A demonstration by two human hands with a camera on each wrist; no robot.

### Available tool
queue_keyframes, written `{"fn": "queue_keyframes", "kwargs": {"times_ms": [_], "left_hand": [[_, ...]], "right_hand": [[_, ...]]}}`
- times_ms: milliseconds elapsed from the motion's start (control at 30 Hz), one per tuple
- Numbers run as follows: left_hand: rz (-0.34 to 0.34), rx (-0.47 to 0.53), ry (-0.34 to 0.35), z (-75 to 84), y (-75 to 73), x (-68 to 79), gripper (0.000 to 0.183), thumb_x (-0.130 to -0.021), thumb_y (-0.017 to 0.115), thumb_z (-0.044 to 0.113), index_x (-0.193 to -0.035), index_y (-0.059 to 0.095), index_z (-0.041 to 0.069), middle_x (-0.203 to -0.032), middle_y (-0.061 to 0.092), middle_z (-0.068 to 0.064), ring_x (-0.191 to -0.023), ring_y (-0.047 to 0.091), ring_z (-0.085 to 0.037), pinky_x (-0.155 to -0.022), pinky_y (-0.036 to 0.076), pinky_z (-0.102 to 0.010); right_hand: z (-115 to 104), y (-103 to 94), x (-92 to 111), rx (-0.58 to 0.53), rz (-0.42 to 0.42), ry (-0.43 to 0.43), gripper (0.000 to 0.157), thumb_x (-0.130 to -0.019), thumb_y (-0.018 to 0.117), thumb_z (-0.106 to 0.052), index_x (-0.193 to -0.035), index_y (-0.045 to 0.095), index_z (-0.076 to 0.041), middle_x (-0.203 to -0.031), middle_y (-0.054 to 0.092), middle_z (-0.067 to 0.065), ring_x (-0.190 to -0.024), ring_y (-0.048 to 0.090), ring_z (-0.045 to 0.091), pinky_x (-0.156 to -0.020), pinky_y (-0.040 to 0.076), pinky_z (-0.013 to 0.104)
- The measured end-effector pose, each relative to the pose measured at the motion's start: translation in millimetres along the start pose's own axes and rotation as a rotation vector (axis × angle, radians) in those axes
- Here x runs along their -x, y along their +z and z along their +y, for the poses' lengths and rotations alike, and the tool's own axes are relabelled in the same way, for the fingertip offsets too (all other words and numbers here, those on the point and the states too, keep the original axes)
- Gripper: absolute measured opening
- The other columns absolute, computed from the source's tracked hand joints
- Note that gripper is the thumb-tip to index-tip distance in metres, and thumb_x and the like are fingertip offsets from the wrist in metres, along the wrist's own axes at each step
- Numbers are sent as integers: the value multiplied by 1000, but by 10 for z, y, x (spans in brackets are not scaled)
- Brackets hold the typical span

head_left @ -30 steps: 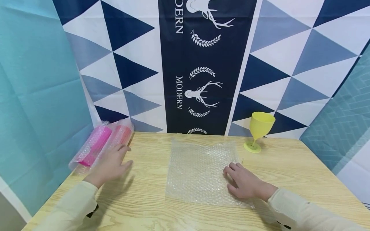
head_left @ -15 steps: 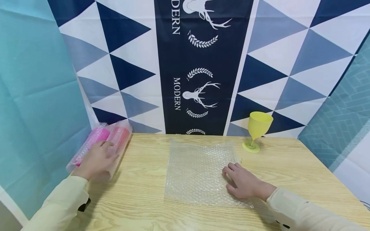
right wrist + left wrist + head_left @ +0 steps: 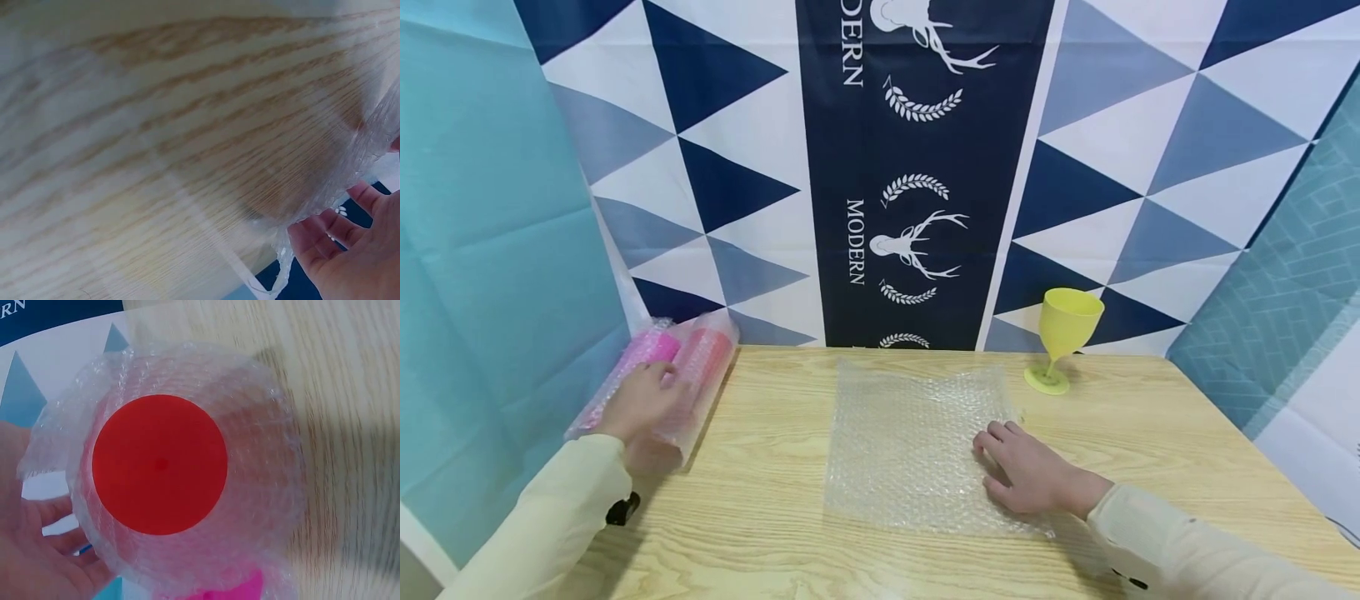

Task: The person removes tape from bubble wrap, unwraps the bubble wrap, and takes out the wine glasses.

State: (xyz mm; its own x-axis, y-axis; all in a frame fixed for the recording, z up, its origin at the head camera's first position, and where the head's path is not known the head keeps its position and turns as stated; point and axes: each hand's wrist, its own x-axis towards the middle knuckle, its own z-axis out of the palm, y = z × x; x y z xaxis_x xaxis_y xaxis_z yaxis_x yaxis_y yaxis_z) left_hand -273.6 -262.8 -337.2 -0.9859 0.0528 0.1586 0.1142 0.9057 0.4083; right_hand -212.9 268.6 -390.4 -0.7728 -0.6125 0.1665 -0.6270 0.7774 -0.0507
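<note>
At the far left of the table, my left hand (image 3: 638, 404) rests over a bubble-wrapped red item (image 3: 703, 367), which lies beside a bubble-wrapped pink item (image 3: 643, 354). In the left wrist view, a flat round red end (image 3: 160, 465) shows inside the wrap, with loosely bent fingers (image 3: 62, 540) along its side. A square bubble wrap sheet (image 3: 910, 450) lies flat mid-table. On its right part rests my right hand (image 3: 1028, 471), fingers lightly bent. The right wrist view shows those fingertips touching the sheet's edge (image 3: 325, 190). What each wrapped item is stays hidden.
A yellow goblet (image 3: 1067, 329) stands upright at the back right of the wooden table (image 3: 775, 517). Behind the table hangs a patterned cloth (image 3: 917, 167), with a teal cloth (image 3: 490, 250) along the left side.
My left hand has moved left onto the wrapped red item, whose near end has shifted toward me and right. The right hand and the sheet stay in place; the view has turned slightly.
</note>
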Motion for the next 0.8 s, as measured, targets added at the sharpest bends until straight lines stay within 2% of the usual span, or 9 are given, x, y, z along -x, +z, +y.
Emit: {"fn": "queue_keyframes", "kwargs": {"times_ms": [200,400,600,700,800], "left_hand": [[-40,95,-82,0,-16,-3,57,-96,41,27,-131,39,-18,-126,49,-41,-111,52,-52,-96,42,-63],[-136,165,-196,-5,-42,14,65,-96,40,33,-131,32,-21,-119,49,-38,-97,54,-39,-85,49,-53],[-207,172,-247,24,-23,12,77,-96,39,40,-136,24,-24,-132,38,-45,-112,49,-48,-99,42,-60],[-233,161,-257,43,-10,14,77,-95,40,42,-135,28,-22,-133,40,-43,-113,50,-48,-98,43,-58],[-233,139,-256,72,0,15,70,-93,42,42,-127,39,-19,-121,51,-36,-100,56,-39,-86,50,-49]], "right_hand": [[0,2,-13,-12,-12,-4,25,-82,64,-23,-104,54,-16,-95,50,-5,-81,39,9,-67,37,25],[17,6,-20,-9,-18,0,25,-83,64,-24,-104,54,-16,-96,51,-5,-82,39,9,-68,37,25],[22,9,-18,-8,-22,4,25,-83,64,-25,-104,54,-16,-95,51,-5,-81,39,9,-68,37,25],[24,18,-16,-5,-14,-3,25,-82,65,-24,-103,53,-17,-94,50,-6,-81,38,9,-68,36,25],[25,29,-16,-1,-2,-10,25,-81,65,-24,-102,54,-17,-94,50,-6,-81,38,9,-68,36,25]]}}
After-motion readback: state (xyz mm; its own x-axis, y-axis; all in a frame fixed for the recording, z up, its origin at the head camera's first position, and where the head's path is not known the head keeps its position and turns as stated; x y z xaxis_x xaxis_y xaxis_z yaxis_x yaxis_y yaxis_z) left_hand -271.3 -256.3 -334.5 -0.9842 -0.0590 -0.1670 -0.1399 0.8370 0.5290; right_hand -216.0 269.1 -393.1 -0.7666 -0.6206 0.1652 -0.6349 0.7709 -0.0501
